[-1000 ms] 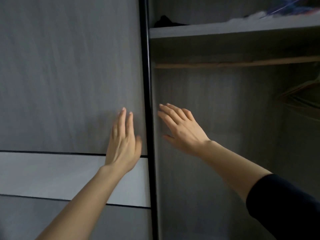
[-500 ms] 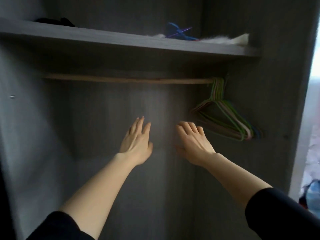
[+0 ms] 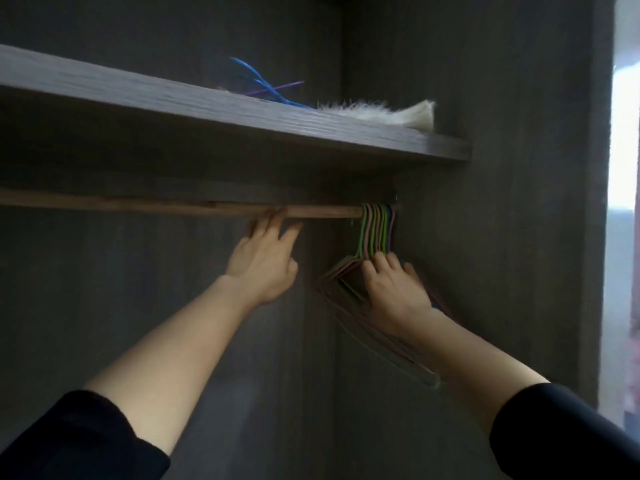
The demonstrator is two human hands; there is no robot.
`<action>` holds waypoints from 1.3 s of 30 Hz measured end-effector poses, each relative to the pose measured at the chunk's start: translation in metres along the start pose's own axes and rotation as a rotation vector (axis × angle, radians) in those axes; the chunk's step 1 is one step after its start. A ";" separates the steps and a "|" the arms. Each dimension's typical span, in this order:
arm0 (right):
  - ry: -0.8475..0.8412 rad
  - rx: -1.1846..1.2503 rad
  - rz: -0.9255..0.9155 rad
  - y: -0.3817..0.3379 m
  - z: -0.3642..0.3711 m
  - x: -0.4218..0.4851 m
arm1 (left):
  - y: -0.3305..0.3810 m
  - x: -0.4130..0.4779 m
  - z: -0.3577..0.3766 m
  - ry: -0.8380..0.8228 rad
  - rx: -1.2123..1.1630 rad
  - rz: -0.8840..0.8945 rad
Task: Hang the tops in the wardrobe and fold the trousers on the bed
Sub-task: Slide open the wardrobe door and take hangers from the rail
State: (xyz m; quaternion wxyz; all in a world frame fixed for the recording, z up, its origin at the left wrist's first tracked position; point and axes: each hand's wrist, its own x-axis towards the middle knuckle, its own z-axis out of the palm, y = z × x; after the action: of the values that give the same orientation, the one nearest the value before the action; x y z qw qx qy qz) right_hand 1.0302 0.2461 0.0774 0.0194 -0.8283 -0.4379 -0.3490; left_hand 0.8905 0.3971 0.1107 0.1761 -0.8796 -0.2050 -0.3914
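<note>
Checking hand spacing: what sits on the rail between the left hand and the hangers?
Nothing: in the head view, the rail is bare between the left hand and the hangers.

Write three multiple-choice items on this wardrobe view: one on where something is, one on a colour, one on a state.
1. Where do the hangers hang on the rail?
A. At its right end, against the side wall
B. In the middle
C. At its left end

2. What colour are the thin loose items on the shelf beside the pale furry item?
A. Red and yellow
B. Blue and purple
C. Black and white

3. What is the right hand doing?
A. Resting on the shelf
B. Holding a folded pair of trousers
C. Laid on the bunch of hangers

Answers:
1. A, the hooks crowd the rail's right end by the wall.
2. B, blue strands and a purple one stick up from the shelf.
3. C, its fingers lie over the hangers below their hooks, while the left hand touches the rail.
</note>
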 end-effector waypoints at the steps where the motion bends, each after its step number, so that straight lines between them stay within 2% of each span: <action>1: 0.003 -0.001 0.024 0.001 0.000 0.007 | -0.005 0.010 0.001 0.012 -0.008 -0.005; 4: 0.032 -0.010 0.074 0.000 0.001 0.027 | -0.020 0.035 0.007 0.082 -0.001 0.002; 8: 0.086 -0.172 0.010 -0.006 0.002 0.044 | -0.046 0.052 0.021 0.082 0.062 -0.029; 14: 0.008 -0.287 -0.046 -0.014 0.001 0.055 | -0.057 0.056 0.042 0.230 0.062 0.042; 17: -0.044 -0.091 0.069 -0.015 -0.010 0.060 | -0.059 0.057 0.047 0.273 0.043 0.059; 20: -0.130 0.341 0.269 -0.013 -0.017 0.069 | -0.060 0.057 0.050 0.281 0.014 0.063; 28: 0.051 0.966 0.519 -0.030 0.002 0.082 | -0.063 0.059 0.048 0.264 0.002 0.069; 30: 0.093 1.026 0.539 -0.040 0.009 0.086 | -0.064 0.059 0.046 0.256 0.006 0.075; 35: 0.153 1.001 0.549 -0.061 0.017 0.085 | -0.067 0.057 0.033 0.184 -0.013 0.096; 39: 0.146 1.051 0.522 -0.060 0.017 0.085 | -0.072 0.059 0.019 0.109 -0.036 0.124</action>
State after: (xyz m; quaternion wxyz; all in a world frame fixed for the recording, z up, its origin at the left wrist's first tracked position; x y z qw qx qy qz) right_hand 1.0269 0.3495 0.0989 0.5425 -0.7618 -0.3313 -0.1249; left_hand 0.9024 0.4807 0.1547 0.1952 -0.8710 -0.1332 -0.4308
